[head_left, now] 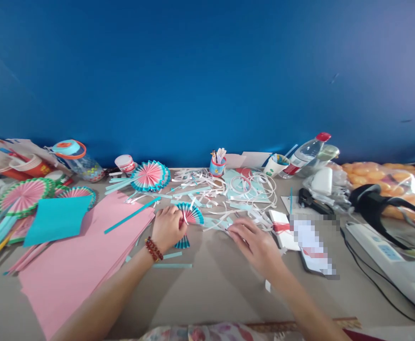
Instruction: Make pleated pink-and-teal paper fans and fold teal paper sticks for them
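Note:
My left hand is closed around a small folded paper fan in pink, white and teal, pinching it at its middle; a red bead bracelet sits on that wrist. My right hand lies palm down on the table just right of the fan, fingers reaching into loose teal and white paper strips; what its fingertips touch is unclear. A finished round paper fan lies farther back.
Pink paper sheets and a teal sheet cover the left side, with more round fans. At the back stand a pen cup, a paper cup and a water bottle. A power strip and cables lie right.

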Motion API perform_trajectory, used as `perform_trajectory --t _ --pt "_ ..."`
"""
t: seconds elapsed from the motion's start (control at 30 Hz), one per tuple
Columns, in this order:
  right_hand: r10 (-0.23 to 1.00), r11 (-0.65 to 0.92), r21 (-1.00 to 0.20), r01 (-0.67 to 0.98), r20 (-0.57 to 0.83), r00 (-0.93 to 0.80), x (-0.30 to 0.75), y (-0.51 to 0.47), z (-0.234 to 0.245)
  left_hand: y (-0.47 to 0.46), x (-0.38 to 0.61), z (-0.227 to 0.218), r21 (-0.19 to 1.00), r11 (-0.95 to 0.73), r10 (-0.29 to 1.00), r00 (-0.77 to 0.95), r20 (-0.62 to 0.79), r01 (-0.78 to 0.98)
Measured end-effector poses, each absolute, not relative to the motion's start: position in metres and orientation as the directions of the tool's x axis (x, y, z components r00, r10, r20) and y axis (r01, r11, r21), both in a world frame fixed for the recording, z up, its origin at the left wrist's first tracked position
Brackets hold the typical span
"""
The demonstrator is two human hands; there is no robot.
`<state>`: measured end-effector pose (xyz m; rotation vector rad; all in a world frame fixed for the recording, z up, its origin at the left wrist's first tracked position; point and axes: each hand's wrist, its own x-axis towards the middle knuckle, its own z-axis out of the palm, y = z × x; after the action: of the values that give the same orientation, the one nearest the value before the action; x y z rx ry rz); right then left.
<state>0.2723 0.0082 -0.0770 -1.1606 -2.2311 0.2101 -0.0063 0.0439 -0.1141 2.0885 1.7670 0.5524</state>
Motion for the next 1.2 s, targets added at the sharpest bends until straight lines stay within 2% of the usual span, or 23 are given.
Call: perform_trajectory --t 0.2,0.33,0.47,0.57,0.7,0.8,0.9,1.0,1.1,1.2 --pt "0.742 0.66 -0.388 0.643 0.472 -0.477 0.286 0.021 -0.052 0.071 -0.036 -0.076 0.794 -0.062 0.973 0.214 -0.087 0.605" --pt "0.731 0.682 -0.434 0.588 0.381 -0.566 0.297 0.022 -0.028 0.068 -0.041 -0.053 0.897 0.042 0.924 0.325 -0.203 0.44" --pt "0.694 0.667 -0.54 0.513 0.203 -0.69 0.287 0.02 -0.001 0.051 -0.028 -0.035 0.927 0.107 0.88 0.4 -0.256 0.359" --pt "0.599 0.655 -0.647 0.391 0.13 -0.79 0.271 0.019 0.017 0.039 -0.018 -0.019 0.932 0.122 0.844 0.458 -0.278 0.342" --pt "0.473 0.633 -0.735 0.242 0.119 -0.873 0.25 0.019 0.035 0.03 -0.014 -0.006 0.941 0.068 0.776 0.575 -0.259 0.331" --pt "0.403 0.661 -0.732 0.166 0.159 -0.901 0.24 0.02 0.041 0.025 -0.014 -0.001 0.938 0.04 0.729 0.632 -0.262 0.343" --pt "0.447 0.697 -0.677 0.238 0.15 -0.882 0.236 0.024 0.04 0.022 -0.016 0.005 0.943 0.007 0.688 0.682 -0.247 0.334" --pt "0.503 0.683 -0.647 0.34 0.079 -0.861 0.237 0.031 0.038 0.021 -0.018 0.011 0.95 0.003 0.607 0.754 -0.251 0.313" --pt "0.495 0.641 -0.662 0.39 -0.032 -0.868 0.238 0.037 0.038 0.022 -0.02 0.016 0.945 -0.014 0.528 0.805 -0.271 0.327" --pt "0.461 0.624 -0.68 0.385 -0.078 -0.884 0.239 0.04 0.039 0.024 -0.02 0.019 0.94 -0.02 0.487 0.824 -0.288 0.341"
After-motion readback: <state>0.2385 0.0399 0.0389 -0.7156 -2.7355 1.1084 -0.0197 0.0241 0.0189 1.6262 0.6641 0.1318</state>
